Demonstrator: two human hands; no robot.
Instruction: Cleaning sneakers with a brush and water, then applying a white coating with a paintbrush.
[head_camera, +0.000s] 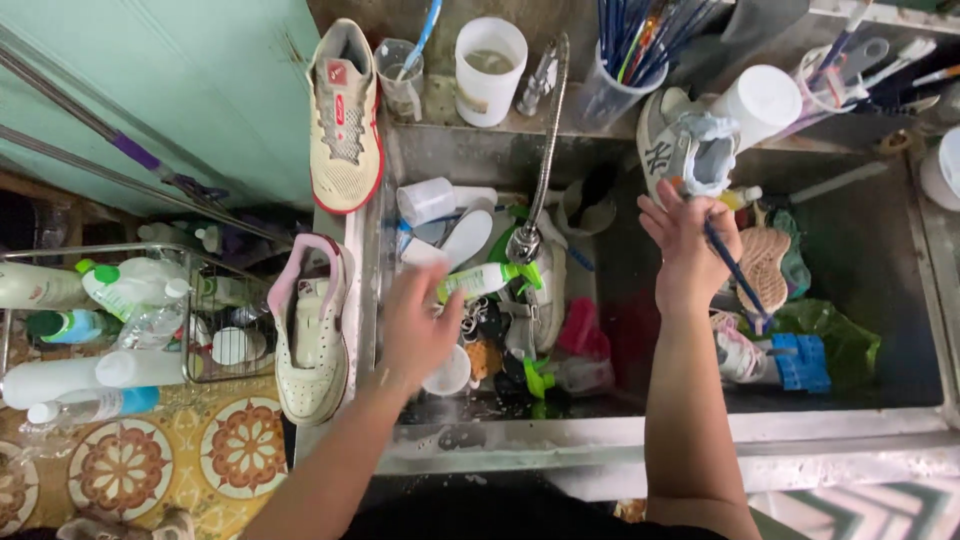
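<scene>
The steel sink (900, 300) is crowded: white plastic cups (432, 200), a shoe insole (466, 238), a brown insole (765, 265), a blue scrubbing brush (800, 362), a green plastic bag (835, 335) and other small items lie in its basin, under a flexible metal tap hose (545, 150). On the ledge behind it stand a white tub (490, 70) holding cloudy liquid, a clear cup (398, 75) with a blue-handled toothbrush in it, and a clear container (620, 75) packed with brushes and pens. To the left, a wire basket (215, 262) holds several plastic bottles, some with green or blue caps.

A grey and white sneaker (680, 150) leans upright against the sink's back edge, its pale blue inner lining showing at the opening. A white bottle (762, 100) stands just behind it.

The right hand (688, 250) is raised before this sneaker, its fingers curled around the handle of a dark blue brush (735, 275), which slants down and to the right from the fist. The forearm reaches straight forward over the sink's front rim.

The left hand (418, 325) is blurred; it hovers over the sink's left part with fingers loosely bent, right beside a small green and white spray bottle (485, 280). Whether it grips the bottle cannot be told.

A cream sneaker with red trim (345, 120) and a white sneaker with pink lining (312, 330) rest along the sink's left edge.
</scene>
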